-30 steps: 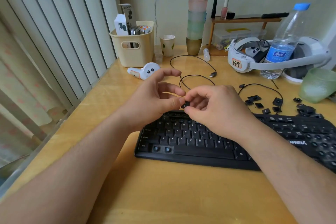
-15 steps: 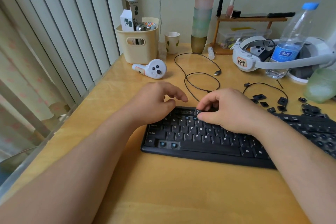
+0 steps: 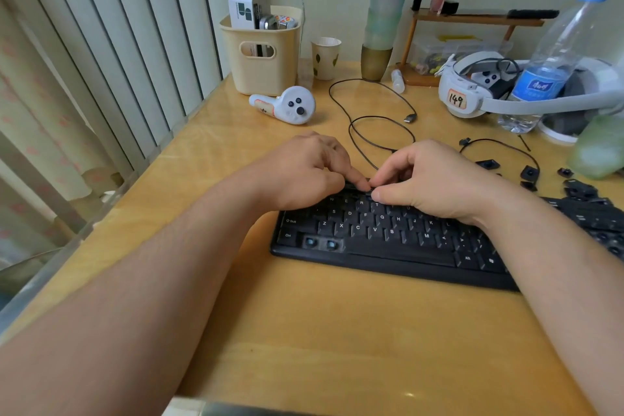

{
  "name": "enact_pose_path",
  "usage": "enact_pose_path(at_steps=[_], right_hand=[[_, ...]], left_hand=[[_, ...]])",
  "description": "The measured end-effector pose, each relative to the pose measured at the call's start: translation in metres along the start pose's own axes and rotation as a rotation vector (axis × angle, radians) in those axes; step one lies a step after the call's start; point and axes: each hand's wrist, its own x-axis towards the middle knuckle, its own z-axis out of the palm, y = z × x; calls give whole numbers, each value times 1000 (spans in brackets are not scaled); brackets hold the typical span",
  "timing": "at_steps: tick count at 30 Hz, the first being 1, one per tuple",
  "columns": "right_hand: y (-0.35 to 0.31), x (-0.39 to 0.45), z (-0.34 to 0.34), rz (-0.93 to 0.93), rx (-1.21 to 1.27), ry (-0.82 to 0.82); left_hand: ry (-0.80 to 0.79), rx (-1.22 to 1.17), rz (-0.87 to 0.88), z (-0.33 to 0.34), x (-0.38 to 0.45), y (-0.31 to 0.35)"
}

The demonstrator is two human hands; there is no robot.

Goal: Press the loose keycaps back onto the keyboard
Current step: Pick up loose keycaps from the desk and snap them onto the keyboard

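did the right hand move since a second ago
Yes. The right hand has come down from above the keyboard onto its top rows, fingertips now meeting the left hand there.

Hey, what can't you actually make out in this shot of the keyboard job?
- Head view: keycap under the fingertips, hidden by both hands.
- Keyboard right end, cut off by the frame edge.
- Loose keycaps legends, too small.
- Green cup, blurred.

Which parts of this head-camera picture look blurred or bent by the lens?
Head view: the green cup at the right edge is smeared; the blinds bow outward from wide-angle distortion; keyboard letters between the hands stay readable.
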Motion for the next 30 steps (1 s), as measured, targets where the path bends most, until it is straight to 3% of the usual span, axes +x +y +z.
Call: enact_pose_path(at_steps=[7, 14, 19, 30], right_hand=[[-1, 0, 0, 6, -17, 11], [-1, -2, -2, 9, -22, 8], [-4, -1, 1, 21, -8, 22], [-6, -2, 1, 31, 2, 12]], left_hand=[[0, 3, 19, -2, 0, -4], [190, 5, -78, 3, 3, -4], [108, 82, -124, 9, 9, -1], [52, 10, -173, 9, 10, 0]])
